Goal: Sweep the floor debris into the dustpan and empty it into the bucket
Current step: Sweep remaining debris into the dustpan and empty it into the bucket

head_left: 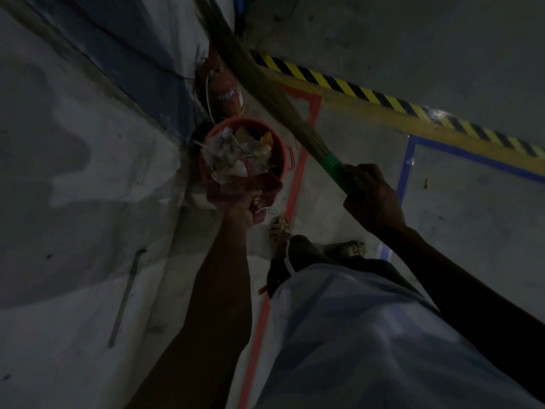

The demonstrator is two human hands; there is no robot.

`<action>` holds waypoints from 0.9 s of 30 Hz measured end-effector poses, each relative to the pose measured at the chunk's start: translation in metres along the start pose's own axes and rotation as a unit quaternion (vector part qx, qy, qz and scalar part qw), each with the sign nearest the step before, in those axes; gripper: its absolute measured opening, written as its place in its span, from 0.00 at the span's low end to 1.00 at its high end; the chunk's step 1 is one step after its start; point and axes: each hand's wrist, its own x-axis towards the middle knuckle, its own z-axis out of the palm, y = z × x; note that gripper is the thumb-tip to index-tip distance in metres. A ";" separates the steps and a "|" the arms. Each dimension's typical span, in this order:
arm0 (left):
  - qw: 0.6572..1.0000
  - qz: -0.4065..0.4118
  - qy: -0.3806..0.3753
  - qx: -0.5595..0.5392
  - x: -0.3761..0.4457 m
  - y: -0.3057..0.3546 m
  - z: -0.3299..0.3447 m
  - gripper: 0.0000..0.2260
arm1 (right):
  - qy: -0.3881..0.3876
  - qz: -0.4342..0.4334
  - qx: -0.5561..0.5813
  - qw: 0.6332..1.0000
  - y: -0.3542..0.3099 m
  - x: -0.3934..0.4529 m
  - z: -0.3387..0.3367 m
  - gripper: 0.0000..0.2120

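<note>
Dustpan, gripped in the left hand, tilts over the trash-filled bucket by the wall; right hand fingers wrap the broom handle.

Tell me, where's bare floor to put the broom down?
Bare floor lies inside the blue tape, below the striped curb. It is crowded by the wall: bucket, dustpan in the left hand, extinguisher. The right hand holds the broom.
</note>
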 end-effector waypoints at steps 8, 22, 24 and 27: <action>0.998 -0.002 -0.031 -0.056 -0.006 0.004 0.010 0.17 | 0.005 0.032 0.012 0.999 0.005 0.003 -0.004 0.33; 0.997 0.046 -0.037 0.050 -0.056 -0.015 0.058 0.16 | 0.007 0.091 0.012 0.996 0.053 -0.017 -0.021 0.36; 0.996 0.048 -0.021 0.077 -0.059 -0.020 0.072 0.15 | 0.021 0.107 0.022 0.994 0.072 -0.027 -0.025 0.35; 0.989 0.054 -0.005 0.135 -0.065 -0.030 0.098 0.17 | 0.044 0.140 0.041 0.988 0.104 -0.048 -0.031 0.34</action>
